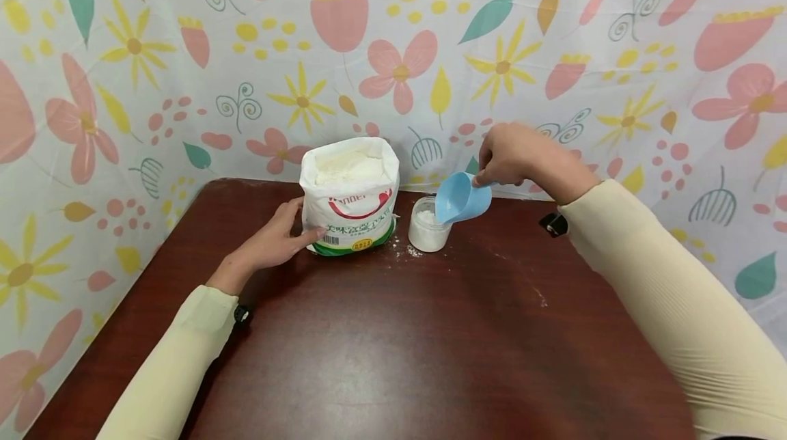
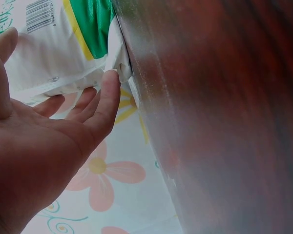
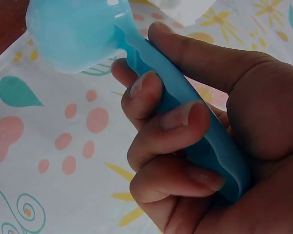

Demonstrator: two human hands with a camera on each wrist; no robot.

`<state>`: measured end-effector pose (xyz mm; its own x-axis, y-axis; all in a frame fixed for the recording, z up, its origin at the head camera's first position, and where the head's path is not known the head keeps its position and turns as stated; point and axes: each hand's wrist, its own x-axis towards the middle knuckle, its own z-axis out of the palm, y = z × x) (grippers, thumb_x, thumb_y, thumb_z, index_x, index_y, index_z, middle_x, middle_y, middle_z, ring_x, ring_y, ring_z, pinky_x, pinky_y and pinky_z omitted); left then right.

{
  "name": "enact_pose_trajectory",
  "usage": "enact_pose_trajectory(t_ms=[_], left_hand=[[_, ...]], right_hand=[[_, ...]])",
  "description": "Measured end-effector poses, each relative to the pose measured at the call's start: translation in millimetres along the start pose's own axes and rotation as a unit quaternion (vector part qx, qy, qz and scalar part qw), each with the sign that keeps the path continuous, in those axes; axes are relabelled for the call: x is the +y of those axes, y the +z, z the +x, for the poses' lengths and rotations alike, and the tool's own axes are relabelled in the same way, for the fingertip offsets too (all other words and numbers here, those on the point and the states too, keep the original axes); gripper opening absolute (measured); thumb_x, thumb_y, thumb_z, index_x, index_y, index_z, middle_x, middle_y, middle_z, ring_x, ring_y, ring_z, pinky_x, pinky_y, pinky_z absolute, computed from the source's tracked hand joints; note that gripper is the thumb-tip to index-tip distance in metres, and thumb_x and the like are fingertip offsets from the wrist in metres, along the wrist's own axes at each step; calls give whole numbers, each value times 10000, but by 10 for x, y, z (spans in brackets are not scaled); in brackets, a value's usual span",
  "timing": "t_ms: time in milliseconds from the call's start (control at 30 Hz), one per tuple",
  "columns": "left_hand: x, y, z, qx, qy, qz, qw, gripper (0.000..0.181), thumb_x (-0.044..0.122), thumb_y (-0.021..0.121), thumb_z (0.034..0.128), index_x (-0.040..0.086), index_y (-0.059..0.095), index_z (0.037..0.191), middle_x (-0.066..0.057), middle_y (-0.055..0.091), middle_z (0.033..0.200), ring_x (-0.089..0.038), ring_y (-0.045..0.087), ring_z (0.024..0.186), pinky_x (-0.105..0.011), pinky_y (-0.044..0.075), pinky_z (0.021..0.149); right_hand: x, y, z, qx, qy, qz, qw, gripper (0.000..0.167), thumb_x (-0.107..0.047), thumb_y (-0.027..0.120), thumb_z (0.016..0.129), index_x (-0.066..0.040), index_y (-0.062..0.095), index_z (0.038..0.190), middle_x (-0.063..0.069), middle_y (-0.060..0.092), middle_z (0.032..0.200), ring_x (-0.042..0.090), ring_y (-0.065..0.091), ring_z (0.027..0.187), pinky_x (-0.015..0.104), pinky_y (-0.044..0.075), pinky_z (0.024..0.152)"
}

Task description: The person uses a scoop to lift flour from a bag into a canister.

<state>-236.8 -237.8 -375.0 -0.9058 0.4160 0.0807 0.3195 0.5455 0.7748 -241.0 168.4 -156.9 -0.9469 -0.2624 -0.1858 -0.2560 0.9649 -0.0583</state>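
A white flour bag (image 1: 350,221) with a green base and red logo stands with its top folded open, pale flour (image 1: 349,168) inside. My left hand (image 1: 279,238) holds its left side, thumb on the front and fingers round the edge; the left wrist view shows the bag's lower corner (image 2: 95,58) at the fingertips. To the bag's right is a clear jar (image 1: 428,238) containing white powder. My right hand (image 1: 507,153) grips the handle (image 3: 185,102) of a blue scoop (image 1: 462,197), whose tip is tilted down over the jar's mouth.
Spilled white powder (image 1: 408,250) dots the brown table (image 1: 393,344) between bag and jar. Fainter powder marks (image 1: 541,298) lie to the right. A flower-patterned cloth (image 1: 399,23) hangs close behind the table's back edge and along its left side.
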Motion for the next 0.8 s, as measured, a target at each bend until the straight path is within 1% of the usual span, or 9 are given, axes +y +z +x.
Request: enact_pose_trajectory(t_ms=[133, 267, 367, 467, 633, 800], left_hand=[[-15, -2, -4, 11, -38, -29, 10000, 863, 405, 708, 1031, 147, 196, 1677, -147, 268, 1644, -341, 227, 1538, -678, 233, 1225], [-6, -3, -3, 7, -102, -45, 9999, 873, 418, 711, 1026, 138, 196, 1674, -155, 261, 1645, -356, 231, 1541, -680, 235, 1225], [-2, 3, -3, -18, -173, -50, 9998, 886, 433, 713, 1022, 134, 192, 1673, -160, 255, 1646, -377, 233, 1547, -680, 238, 1225], [-9, 11, 1, -19, -193, -70, 9998, 890, 433, 719, 1018, 135, 194, 1673, -160, 254, 1646, -385, 230, 1550, -681, 234, 1226], [-17, 12, -3, 1, -203, -86, 9998, 883, 423, 721, 1019, 141, 197, 1672, -156, 259, 1643, -370, 234, 1543, -683, 234, 1225], [-1, -1, -15, 5, -259, -99, 9996, 882, 427, 717, 1021, 137, 196, 1670, -159, 260, 1638, -356, 248, 1535, -682, 248, 1221]], right_hand=[[7, -2, -5, 34, 22, 33, 10000, 239, -297, 830, 920, -58, 812, 936, 57, 694, 724, 211, 605, 607, 365, 486, 600], [54, -17, -24, 40, 15, 256, 9997, 246, -301, 825, 928, -57, 811, 956, 72, 702, 750, 215, 611, 602, 362, 494, 586], [110, -43, -57, -5, -71, 555, 9984, 233, -297, 810, 943, -65, 818, 963, 85, 701, 769, 217, 600, 587, 367, 496, 580], [148, -84, -99, -62, -177, 923, 9956, 216, -291, 802, 954, -77, 827, 956, 88, 676, 754, 200, 550, 556, 370, 473, 583], [166, -180, -170, -37, -247, 1573, 9872, 196, -285, 822, 946, -89, 832, 927, 53, 616, 729, 166, 482, 536, 344, 437, 560], [156, -317, -227, 66, -239, 1801, 9833, 188, -303, 830, 937, -118, 827, 902, 1, 560, 680, 136, 439, 551, 306, 416, 533]])
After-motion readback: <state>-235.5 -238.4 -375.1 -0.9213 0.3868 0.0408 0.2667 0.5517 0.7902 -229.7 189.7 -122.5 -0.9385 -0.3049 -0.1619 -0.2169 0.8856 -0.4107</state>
